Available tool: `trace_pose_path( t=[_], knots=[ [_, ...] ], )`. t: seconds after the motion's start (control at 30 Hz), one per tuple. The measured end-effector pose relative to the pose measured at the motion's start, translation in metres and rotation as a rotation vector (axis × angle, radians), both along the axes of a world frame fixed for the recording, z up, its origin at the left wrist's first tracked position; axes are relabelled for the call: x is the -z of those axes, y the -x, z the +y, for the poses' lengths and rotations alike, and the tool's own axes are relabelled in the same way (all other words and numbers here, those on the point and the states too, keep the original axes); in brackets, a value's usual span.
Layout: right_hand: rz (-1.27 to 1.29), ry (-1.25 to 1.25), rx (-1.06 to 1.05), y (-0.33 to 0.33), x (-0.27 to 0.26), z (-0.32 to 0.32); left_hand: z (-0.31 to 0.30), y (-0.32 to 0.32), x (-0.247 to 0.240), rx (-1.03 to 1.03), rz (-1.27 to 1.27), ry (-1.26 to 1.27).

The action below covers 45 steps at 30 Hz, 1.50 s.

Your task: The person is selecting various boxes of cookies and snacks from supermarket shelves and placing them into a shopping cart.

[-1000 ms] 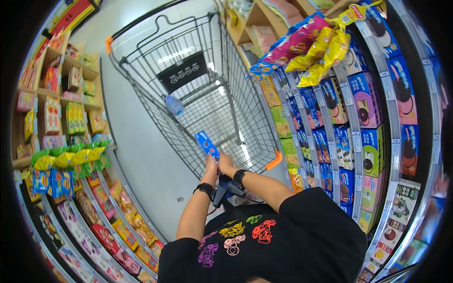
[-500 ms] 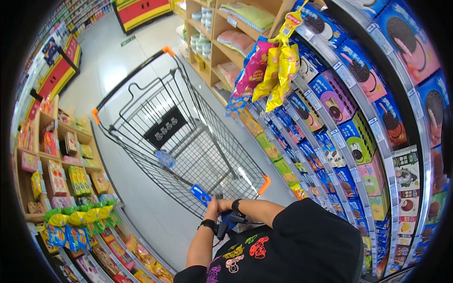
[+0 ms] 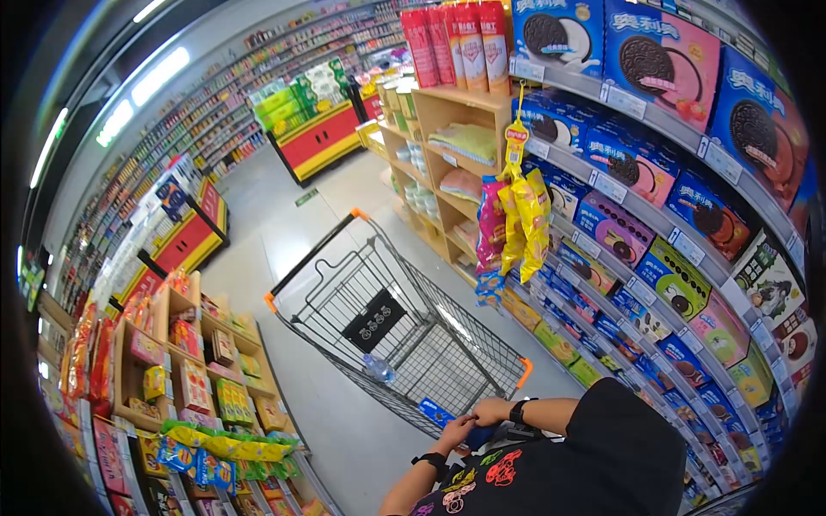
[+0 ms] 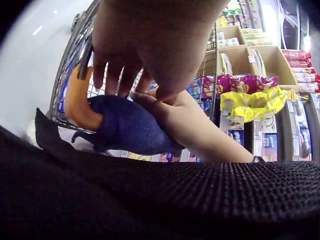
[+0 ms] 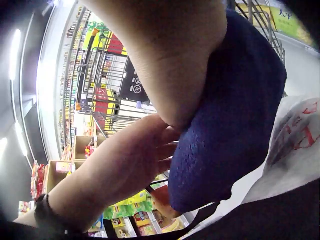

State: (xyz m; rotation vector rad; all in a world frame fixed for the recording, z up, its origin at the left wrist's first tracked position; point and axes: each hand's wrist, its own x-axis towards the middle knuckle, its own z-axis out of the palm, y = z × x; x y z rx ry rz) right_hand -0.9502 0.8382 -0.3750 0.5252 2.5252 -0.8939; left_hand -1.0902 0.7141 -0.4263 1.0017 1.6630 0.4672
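Observation:
Held over the cart's near end is a small blue packet (image 3: 436,412) with a printed front. My left hand (image 3: 454,432) grips its near end, fingers bent. Against it, my right hand (image 3: 492,412) pinches at the same end, and the fingertips of both hands meet. From the left wrist, the left hand (image 4: 145,45) hangs above the right hand (image 4: 187,120), the packet mostly hidden. A dark blue cloth item (image 4: 132,125) lies just below the hands, beside the cart's orange corner piece (image 4: 80,102); in the right wrist view this cloth item (image 5: 230,110) covers much of the scene.
The wire shopping cart (image 3: 344,344) stands ahead, a plastic bottle (image 3: 379,368) inside. Biscuit shelves (image 3: 637,198) line the right, with hanging snack bags (image 3: 525,215). Snack shelves (image 3: 189,378) line the left. Red and yellow counters (image 3: 318,146) stand farther off.
The head view has tilted up, bringing the far aisle and counters into sight. Hands, packet and cart now appear lower and farther right; both hands remain together at the packet.

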Motion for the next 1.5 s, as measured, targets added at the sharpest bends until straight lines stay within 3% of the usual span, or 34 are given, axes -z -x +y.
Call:
trace_pose_path(
  t=[0.07, 0.1, 0.2, 0.23, 0.33, 0.37, 0.47, 0.5, 0.53, 0.6, 0.63, 0.67, 0.7, 0.73, 0.77, 0.8, 0.9, 0.93, 1.0, 1.07, 1.13, 1.2, 1.3, 1.4, 1.5],
  knots=[
    [0.183, -0.166, 0.040, -0.001, -0.017, 0.006, 0.012, 0.000, -0.047, -0.057, -0.044, 0.064],
    [0.237, -0.238, 0.071, 0.005, -0.015, 0.009, 0.016, 0.006, -0.058, 0.000, -0.024, -0.086],
    [0.315, -0.323, 0.094, 0.002, -0.014, 0.016, 0.025, 0.014, -0.094, 0.022, -0.147, -0.021],
    [0.282, -0.315, 0.149, 0.000, -0.014, 0.015, 0.030, 0.021, -0.057, 0.005, -0.266, 0.007],
    [0.420, -0.404, 0.113, -0.010, -0.019, 0.022, 0.047, 0.019, -0.062, 0.298, 0.214, -0.066],
    [0.402, -0.362, 0.078, -0.010, -0.022, 0.026, 0.048, 0.019, -0.049, 0.275, 0.268, -0.245],
    [0.386, -0.219, -0.012, -0.006, -0.033, 0.052, 0.070, 0.025, -0.056, 0.359, 0.406, -0.174],
    [0.459, -0.158, 0.005, -0.007, -0.036, 0.066, 0.081, 0.020, -0.090, 0.348, 0.325, 0.074],
    [0.538, -0.100, 0.011, -0.011, -0.043, 0.083, 0.089, 0.019, -0.102, 0.401, 0.358, 0.076],
    [0.547, -0.044, 0.209, -0.045, -0.111, 0.106, 0.099, 0.016, -0.113, 0.466, 0.406, 0.076],
    [0.736, -0.089, 0.263, -0.057, -0.107, 0.126, 0.108, 0.022, -0.100, 0.498, 0.459, 0.060],
    [0.492, -0.121, 0.371, -0.087, -0.168, 0.137, 0.118, 0.012, -0.125, 0.544, 0.522, 0.160],
    [0.740, -0.371, 0.452, -0.134, -0.214, 0.164, 0.130, -0.005, -0.150, 0.658, 0.593, 0.241],
    [0.708, -0.352, 0.543, -0.156, -0.272, 0.169, 0.150, -0.011, -0.176, 0.796, 0.668, 0.328],
    [0.796, -0.521, 0.686, -0.180, -0.319, 0.163, 0.168, -0.020, -0.187, 0.802, 0.784, 0.222],
    [0.931, -0.674, 0.719, -0.204, -0.327, 0.184, 0.188, -0.032, -0.195, 0.810, 0.905, 0.120],
    [1.054, -1.144, 0.887, -0.258, -0.385, 0.214, 0.283, -0.093, -0.252, 0.740, 1.059, -0.381],
    [1.046, -1.297, 0.928, -0.273, -0.399, 0.224, 0.315, -0.114, -0.266, 0.629, 1.097, -0.627],
    [0.967, -1.398, 1.008, -0.295, -0.418, 0.240, 0.340, -0.161, -0.351, 0.540, 0.817, -0.787],
    [0.920, -1.432, 1.044, -0.302, -0.424, 0.255, 0.376, -0.192, -0.376, 0.380, 0.568, -1.113],
    [0.887, -1.411, 1.043, -0.311, -0.421, 0.267, 0.395, -0.214, -0.421, 0.263, 0.476, -1.168],
    [0.818, -1.384, 1.039, -0.311, -0.422, 0.266, 0.435, -0.222, -0.432, 0.148, 0.464, -1.343],
    [0.719, -1.390, 1.046, -0.312, -0.421, 0.268, 0.488, -0.226, -0.458, 0.006, 0.467, -1.334],
    [0.765, -1.452, 1.020, -0.319, -0.408, 0.277, 0.515, -0.229, -0.465, -0.070, 0.322, -1.317],
    [0.838, -1.441, 1.009, -0.321, -0.405, 0.274, 0.515, -0.241, -0.459, -0.141, 0.392, -1.347]
  ],
)
